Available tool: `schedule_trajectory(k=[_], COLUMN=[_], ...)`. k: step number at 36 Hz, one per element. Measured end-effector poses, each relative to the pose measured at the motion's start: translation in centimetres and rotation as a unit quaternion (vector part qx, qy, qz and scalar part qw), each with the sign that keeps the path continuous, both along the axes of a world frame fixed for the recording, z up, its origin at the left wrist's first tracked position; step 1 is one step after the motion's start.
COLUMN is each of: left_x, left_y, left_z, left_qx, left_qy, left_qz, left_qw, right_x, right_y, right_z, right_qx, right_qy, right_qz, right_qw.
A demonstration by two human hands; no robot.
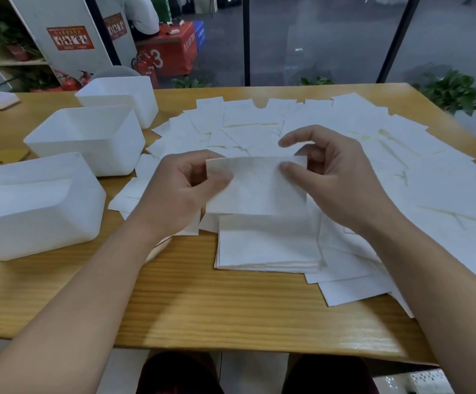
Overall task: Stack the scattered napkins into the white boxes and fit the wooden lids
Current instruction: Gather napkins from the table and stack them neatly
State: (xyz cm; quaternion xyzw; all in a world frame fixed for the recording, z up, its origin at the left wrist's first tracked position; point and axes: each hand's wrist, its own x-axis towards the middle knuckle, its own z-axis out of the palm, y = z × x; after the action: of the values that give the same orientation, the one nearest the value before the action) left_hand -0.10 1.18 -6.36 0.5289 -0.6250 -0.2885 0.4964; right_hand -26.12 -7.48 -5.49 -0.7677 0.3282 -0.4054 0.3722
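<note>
Both the left hand (184, 191) and right hand (336, 177) pinch a flat white paper napkin (255, 186) between them, apparently squaring it above the neat pile (268, 245) just below, boxes (36, 206) left.

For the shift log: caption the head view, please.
Both hands, left hand and right hand, hold one napkin above a neat stack.

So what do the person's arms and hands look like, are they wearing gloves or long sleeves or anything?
No gloves and no long sleeves. Both forearms are bare all the way up to the picture's edge. The left hand and the right hand are bare too: no rings, watch or bracelet show. The fingernails are short and plain. No sleeve shows in this view.
</note>
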Motion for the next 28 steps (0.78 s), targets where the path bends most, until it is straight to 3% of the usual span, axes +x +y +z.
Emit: schedule_trajectory(k=[3, 8, 16, 21, 28], left_x=[0.4, 0.2, 0.1, 0.0, 0.6], left_y=[0.4, 0.9, 0.7, 0.5, -0.3], left_z=[0.5, 0.8, 0.2, -0.2, -1.0], left_qx=[0.077, 0.151, 0.163, 0.148, 0.017], left_qy=[0.018, -0.048, -0.125, -0.194, -0.177], left_qz=[-0.056, -0.106, -0.108, -0.087, 0.051], left_qw=[0.995, 0.982, 0.973, 0.966, 0.983], right_x=[-0.4, -0.9, -1.0, -1.0, -0.8], right_y=[-0.2, -0.5, -0.6, -0.6, -1.4], right_z=[0.3, 0.4, 0.3, -0.2, -1.1], right_qx=[0.035, 0.052, 0.065, 0.021, -0.082], right_qy=[0.072, 0.208, 0.248, 0.275, 0.214], right_qz=[0.017, 0.064, 0.105, 0.084, -0.026], right_qw=[0.997, 0.975, 0.961, 0.957, 0.973])
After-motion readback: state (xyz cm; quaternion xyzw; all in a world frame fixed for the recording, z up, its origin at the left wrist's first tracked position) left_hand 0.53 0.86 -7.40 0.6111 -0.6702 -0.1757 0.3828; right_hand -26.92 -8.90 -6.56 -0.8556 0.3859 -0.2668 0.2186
